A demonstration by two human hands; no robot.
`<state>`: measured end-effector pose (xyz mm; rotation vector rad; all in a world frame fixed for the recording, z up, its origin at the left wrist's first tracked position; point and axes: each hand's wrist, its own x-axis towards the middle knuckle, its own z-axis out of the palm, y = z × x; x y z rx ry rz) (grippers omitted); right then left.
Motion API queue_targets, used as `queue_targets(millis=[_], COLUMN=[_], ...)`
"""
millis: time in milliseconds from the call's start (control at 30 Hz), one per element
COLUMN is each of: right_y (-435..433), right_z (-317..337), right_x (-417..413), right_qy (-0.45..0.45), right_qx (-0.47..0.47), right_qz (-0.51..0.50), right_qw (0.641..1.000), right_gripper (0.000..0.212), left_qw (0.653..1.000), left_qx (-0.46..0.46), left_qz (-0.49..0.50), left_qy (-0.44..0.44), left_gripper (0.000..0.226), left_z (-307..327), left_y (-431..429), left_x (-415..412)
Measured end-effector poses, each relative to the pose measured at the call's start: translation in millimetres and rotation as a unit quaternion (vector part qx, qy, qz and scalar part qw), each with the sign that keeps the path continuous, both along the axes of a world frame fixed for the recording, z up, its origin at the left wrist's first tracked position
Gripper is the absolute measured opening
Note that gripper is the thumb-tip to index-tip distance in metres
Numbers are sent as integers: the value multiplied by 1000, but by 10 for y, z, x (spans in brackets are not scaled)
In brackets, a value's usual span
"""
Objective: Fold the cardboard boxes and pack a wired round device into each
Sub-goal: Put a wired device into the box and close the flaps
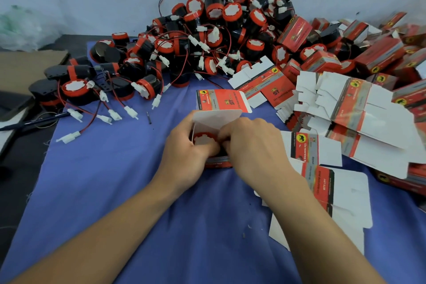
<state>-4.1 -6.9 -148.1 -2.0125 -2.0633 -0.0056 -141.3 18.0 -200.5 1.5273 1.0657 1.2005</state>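
A red cardboard box stands open on the blue cloth in the middle, its white lid flap up. A round device with a red rim and white face sits inside it. My left hand grips the box's left side, thumb over the opening. My right hand curls over the box's right side, fingers pinching at the opening edge; what they hold is hidden. A second folded box stands just behind.
A big heap of wired round devices fills the back. Flat unfolded boxes lie at the right, packed boxes behind them. Loose devices with white plugs spread at the left, beside a pen.
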Motion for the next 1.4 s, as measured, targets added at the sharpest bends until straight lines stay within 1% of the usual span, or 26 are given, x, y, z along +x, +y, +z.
queue_targets(millis=[67, 133, 200, 233, 300, 367, 400, 467, 533, 567, 600, 633, 667, 733, 767, 833, 867, 900, 967, 1000, 1100, 1167, 1233, 1300, 1333, 1400], right_y=[19, 30, 30, 36, 46, 51, 49, 25, -2, 1, 12, 23, 35, 40, 27, 9, 14, 22, 37, 45, 70, 99, 124, 115, 111, 97], right_z=[6, 9, -8, -27, -79, -133, -159, -218, -257, -268, -266, -248, -231, -201, -192, -177, -172, -169, -179, -191, -231, -246, -256, -256, -256, -253], right_x=[41, 123, 163, 165, 152, 148, 144, 110, 63, 59, 79, 112, 161, 284, 344, 433, 474, 504, 512, 499, 459, 447, 459, 478, 485, 480], right_qy=[2, 28, 57, 68, 79, 90, 98, 107, 121, 149, 199, 269, 348, 490, 547, 634, 649, 642, 605, 599, 609, 604, 595, 589, 580, 548], right_qx=[-29, -54, -39, -23, 1, 31, 61, 157, 250, 267, 255, 221, 178, 77, 27, -57, -83, -95, -94, -91, -106, -130, -158, -186, -196, -211], right_qz=[8, 20, 9, -2, -13, -9, -9, -6, -13, -25, -43, -62, -70, -35, -1, 57, 70, 71, 58, 53, 45, 42, 53, 86, 102, 123], right_qw=[1000, 998, 998, 997, 997, 995, 993, 982, 961, 952, 945, 935, 918, 867, 837, 769, 753, 757, 788, 794, 785, 785, 786, 782, 784, 800], right_gripper=[29, 34, 34, 34, 36, 39, 36, 26, 35, 43, 50, 50, 46, 29, 25, 31, 33, 33, 30, 29, 32, 36, 41, 44, 45, 45], left_qw=[999, 991, 979, 977, 981, 990, 995, 999, 999, 999, 999, 999, 999, 999, 999, 998, 998, 998, 997, 996, 994, 993, 995, 996, 994, 990], left_qx=[-16, -50, -88, -101, -110, -96, -77, -42, -41, -44, -47, -47, -45, -45, -49, -59, -64, -69, -78, -81, -88, -91, -80, -64, -59, -58], left_qz=[-18, -57, -86, -89, -88, -70, -51, -9, 8, 9, 9, 8, 6, 3, 1, 1, -1, -7, -27, -35, -59, -68, -42, 22, 50, 95], left_qy=[-34, -109, -163, -165, -131, -74, -39, 13, 21, 23, 24, 23, 23, 24, 19, 12, 8, 4, 0, 2, 9, 14, 31, 66, 80, 89], left_gripper=[49, 52, 57, 58, 52, 48, 47, 43, 47, 49, 50, 51, 52, 52, 52, 51, 51, 51, 52, 53, 53, 47, 33, 17, 15, 25], left_z=[33, 54, 58, 61, 55, 41, 37, 22, 19, 26, 37, 49, 58, 65, 62, 56, 56, 54, 51, 54, 50, 42, 24, 15, 18, 36], left_y=[0, 9, 31, 40, 63, 59, 52, 50, 68, 81, 91, 96, 96, 101, 105, 130, 144, 157, 172, 183, 220, 211, 187, 171, 165, 136], left_x=[-10, -26, -58, -74, -85, -47, -29, -16, -34, -50, -61, -63, -62, -60, -62, -70, -73, -81, -96, -107, -141, -137, -108, -69, -48, -9])
